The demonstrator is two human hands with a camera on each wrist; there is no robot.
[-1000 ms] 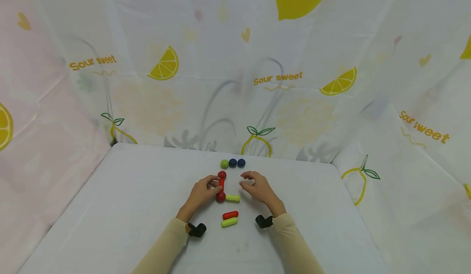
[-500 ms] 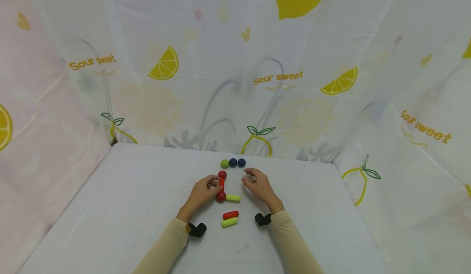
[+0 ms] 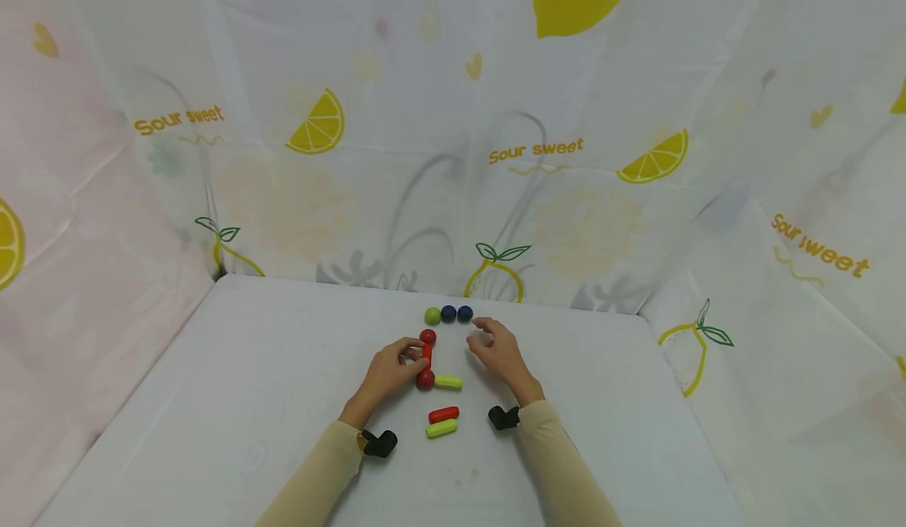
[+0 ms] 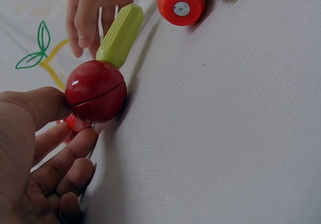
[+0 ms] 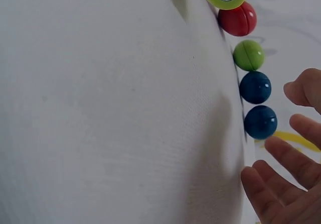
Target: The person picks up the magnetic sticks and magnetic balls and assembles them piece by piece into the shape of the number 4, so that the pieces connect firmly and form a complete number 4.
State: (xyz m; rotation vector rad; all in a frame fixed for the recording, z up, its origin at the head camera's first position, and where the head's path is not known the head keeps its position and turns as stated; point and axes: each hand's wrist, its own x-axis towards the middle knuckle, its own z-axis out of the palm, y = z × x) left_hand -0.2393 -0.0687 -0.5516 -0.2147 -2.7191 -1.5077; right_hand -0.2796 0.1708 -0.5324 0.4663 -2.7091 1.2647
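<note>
My left hand (image 3: pixel 384 371) pinches a red magnetic rod (image 3: pixel 427 355) between thumb and fingers. A red ball sits at either end: the far ball (image 3: pixel 428 337) and the near ball (image 4: pixel 96 91), which the thumb overlaps in the left wrist view. From the near ball a yellow-green rod (image 3: pixel 448 382) points right. My right hand (image 3: pixel 501 351) hangs with loosely bent, spread fingers and nothing between them. Its fingertips are close to the right blue ball (image 5: pixel 261 122). Beside that stand another blue ball (image 5: pixel 255 88) and a green ball (image 5: pixel 249 55), in a row.
Nearer the body, a loose red rod (image 3: pixel 443 414) and a yellow-green rod (image 3: pixel 442 429) lie side by side, a metal disc showing in the red one's end. A white cloth covers the table (image 3: pixel 233 401). Lemon-printed sheets (image 3: pixel 410 197) hang behind and at both sides.
My right hand has moved away from the body and slightly right, up to the right blue ball. My left hand and the pieces it holds have stayed in place.
</note>
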